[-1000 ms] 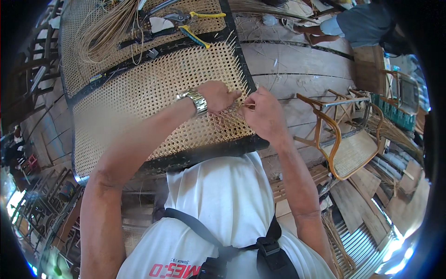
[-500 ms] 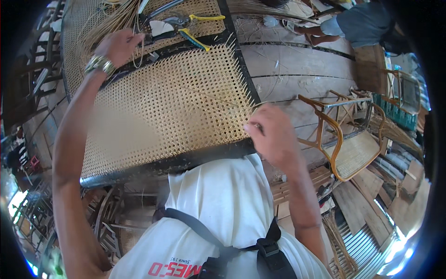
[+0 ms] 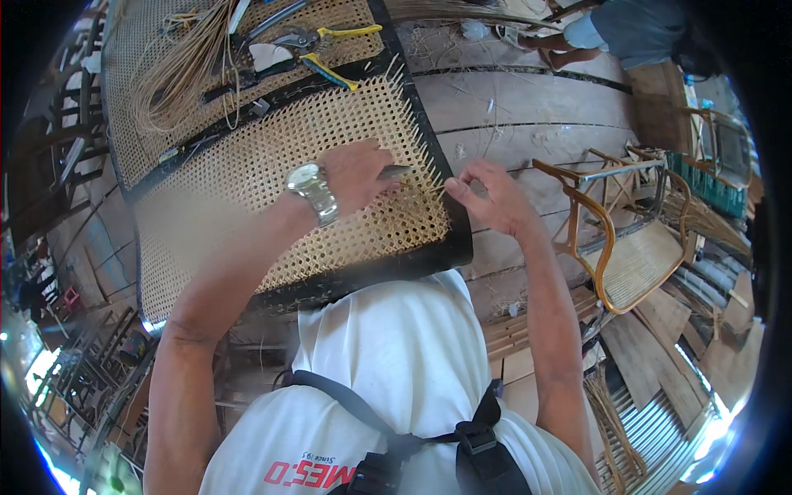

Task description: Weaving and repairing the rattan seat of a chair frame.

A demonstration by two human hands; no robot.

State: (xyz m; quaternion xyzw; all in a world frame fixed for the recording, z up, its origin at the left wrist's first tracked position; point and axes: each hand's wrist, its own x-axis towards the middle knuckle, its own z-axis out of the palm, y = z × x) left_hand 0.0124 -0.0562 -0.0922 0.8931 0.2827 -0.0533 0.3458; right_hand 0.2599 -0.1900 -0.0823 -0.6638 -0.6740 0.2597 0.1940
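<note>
A woven cane panel [image 3: 272, 157] in a dark frame lies in front of me, with loose strand ends sticking out along its right edge. Above its right part is my left hand [image 3: 356, 176], wearing a metal watch [image 3: 312, 191]. Its fingers close on a short, pointed grey metal tool [image 3: 396, 172], whose tip is directed at the right edge. Just beyond that edge my right hand [image 3: 492, 198] is pinched, its fingertips near the strand ends. Whatever those fingers hold is too small to make out.
Yellow-handled cutters [image 3: 330, 54] and a bundle of cane strands [image 3: 186, 78] rest on the panel's far part. A wooden chair [image 3: 619, 239] with a woven seat stands at right. Another person [image 3: 639, 37] is at the far right. Planks [image 3: 652, 355] lie lower right.
My left hand has come from the strands and tools at the far left toward the panel's right edge, now with the pointed tool. My right hand has shifted slightly away from me.
</note>
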